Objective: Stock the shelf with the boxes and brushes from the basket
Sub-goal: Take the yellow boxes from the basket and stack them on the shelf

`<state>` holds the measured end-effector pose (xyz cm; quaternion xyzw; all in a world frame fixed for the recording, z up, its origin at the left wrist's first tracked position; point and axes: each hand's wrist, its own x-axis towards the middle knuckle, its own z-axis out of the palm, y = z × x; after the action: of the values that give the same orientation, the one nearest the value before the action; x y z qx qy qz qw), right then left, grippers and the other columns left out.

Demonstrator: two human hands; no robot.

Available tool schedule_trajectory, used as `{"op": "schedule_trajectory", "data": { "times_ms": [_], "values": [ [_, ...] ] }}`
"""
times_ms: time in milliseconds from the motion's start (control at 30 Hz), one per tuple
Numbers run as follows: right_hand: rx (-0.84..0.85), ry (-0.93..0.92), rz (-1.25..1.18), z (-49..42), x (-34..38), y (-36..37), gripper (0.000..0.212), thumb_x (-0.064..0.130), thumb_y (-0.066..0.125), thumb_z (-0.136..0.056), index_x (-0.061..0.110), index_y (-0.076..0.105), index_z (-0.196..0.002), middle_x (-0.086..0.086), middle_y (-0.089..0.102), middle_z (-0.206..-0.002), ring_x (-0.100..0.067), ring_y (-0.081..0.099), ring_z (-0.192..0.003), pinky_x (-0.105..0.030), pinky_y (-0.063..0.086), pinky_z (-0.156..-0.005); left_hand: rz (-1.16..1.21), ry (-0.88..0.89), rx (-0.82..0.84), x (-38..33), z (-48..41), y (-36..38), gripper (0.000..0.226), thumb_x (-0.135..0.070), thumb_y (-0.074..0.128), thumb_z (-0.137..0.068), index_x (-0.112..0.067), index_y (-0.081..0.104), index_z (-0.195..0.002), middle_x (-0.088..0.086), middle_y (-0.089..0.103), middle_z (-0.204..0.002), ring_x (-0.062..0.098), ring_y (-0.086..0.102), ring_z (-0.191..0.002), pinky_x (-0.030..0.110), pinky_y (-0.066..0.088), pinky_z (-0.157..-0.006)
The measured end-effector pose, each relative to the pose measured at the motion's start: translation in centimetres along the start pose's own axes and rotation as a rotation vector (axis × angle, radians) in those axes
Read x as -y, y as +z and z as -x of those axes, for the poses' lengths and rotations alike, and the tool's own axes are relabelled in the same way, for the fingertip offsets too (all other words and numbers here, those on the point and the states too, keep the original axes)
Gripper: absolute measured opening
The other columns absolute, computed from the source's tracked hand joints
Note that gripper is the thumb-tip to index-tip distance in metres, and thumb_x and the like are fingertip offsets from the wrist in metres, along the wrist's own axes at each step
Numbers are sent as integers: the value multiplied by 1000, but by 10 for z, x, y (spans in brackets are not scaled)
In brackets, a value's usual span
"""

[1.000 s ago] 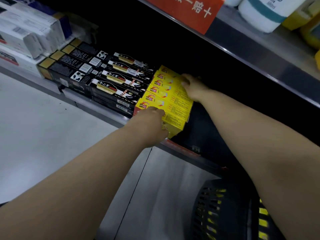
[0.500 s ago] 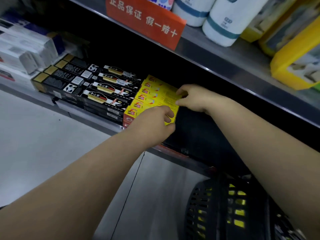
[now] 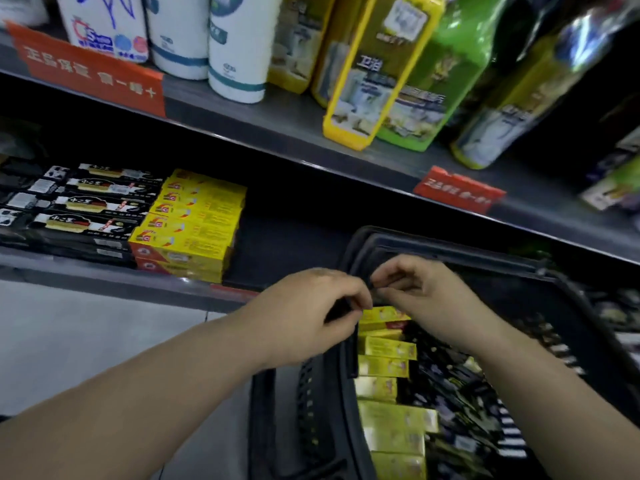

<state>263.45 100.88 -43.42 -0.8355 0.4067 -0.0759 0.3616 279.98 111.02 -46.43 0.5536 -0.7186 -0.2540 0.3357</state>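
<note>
Both hands have left the yellow stack on the shelf and come back over the basket. The left hand and right hand hang almost fingertip to fingertip, fingers curled. Blur hides whether either pinches anything or touches the rim. Just below them lie more yellow boxes, so another pickup seems next. The dark packets under the right forearm are too smeared to name, and the basket's near end is cut off.
</note>
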Motion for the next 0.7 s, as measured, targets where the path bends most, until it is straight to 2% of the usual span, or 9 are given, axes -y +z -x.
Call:
{"op": "schedule_trajectory", "data": {
  "times_ms": [100, 167, 267, 333, 433, 533, 633, 700],
  "values": [
    [120, 97, 170, 33, -50, 5, 18, 8, 64, -83, 25, 62, -89, 8, 65, -83, -4, 58, -71, -16, 45, -65, -74, 118, 133, -15, 2, 26, 20, -28, 50, -94, -29, 62, -109, -21, 54, -97, -2, 46, -101, 3, 28, -85],
    [299, 165, 366, 54, -88, 12, 22, 19, 66, -83, 25, 61, -103, 7, 63, -99, -6, 58, -82, -16, 42, -67, -172, 176, 194, -21, 3, 42, 21, -31, 47, -95, -30, 62, -110, -19, 58, -100, 1, 47, -101, 3, 19, -92],
    [553, 259, 529, 81, -139, 27, 59, 28, 67, -83, 22, 42, -136, 1, 46, -137, -14, 49, -119, -28, 43, -93, -276, 189, 248, -30, 0, 52, 23, -35, 41, -96, -34, 58, -111, -19, 61, -107, 2, 49, -101, 9, 19, -85],
    [608, 296, 556, 92, -160, 37, 72, 30, 66, -84, 20, 28, -145, -3, 35, -147, -22, 39, -130, -33, 39, -101, -277, 154, 283, -36, -2, 57, 23, -37, 41, -97, -37, 55, -114, -21, 58, -112, 1, 50, -101, 11, 22, -81],
    [619, 300, 552, 92, -174, 46, 73, 27, 67, -84, 19, 27, -144, -5, 42, -143, -24, 44, -125, -26, 38, -90, -334, 130, 351, -46, -2, 68, 24, -38, 41, -96, -37, 52, -117, -20, 57, -116, 2, 52, -103, 18, 34, -86],
    [575, 275, 572, 87, -174, 42, 64, 21, 70, -79, 23, 42, -137, -4, 54, -132, -25, 51, -118, -27, 39, -83, -414, 67, 421, -52, -1, 78, 27, -41, 42, -95, -37, 50, -121, -18, 56, -122, 6, 50, -114, 26, 40, -94],
    [521, 229, 610, 89, -160, 26, 34, 27, 64, -84, 18, 57, -117, -5, 62, -117, -25, 57, -106, -28, 40, -72, -453, -4, 450, -59, -1, 84, 27, -44, 43, -93, -35, 52, -117, -15, 58, -118, 9, 52, -111, 29, 45, -88],
    [460, 238, 590, 97, -142, 8, 30, 32, 63, -83, 15, 60, -107, -4, 63, -103, -22, 58, -91, -26, 35, -62, -422, -61, 443, -67, 0, 91, 26, -45, 43, -93, -32, 58, -110, -13, 62, -107, 8, 55, -99, 29, 47, -81]
  ]
}}
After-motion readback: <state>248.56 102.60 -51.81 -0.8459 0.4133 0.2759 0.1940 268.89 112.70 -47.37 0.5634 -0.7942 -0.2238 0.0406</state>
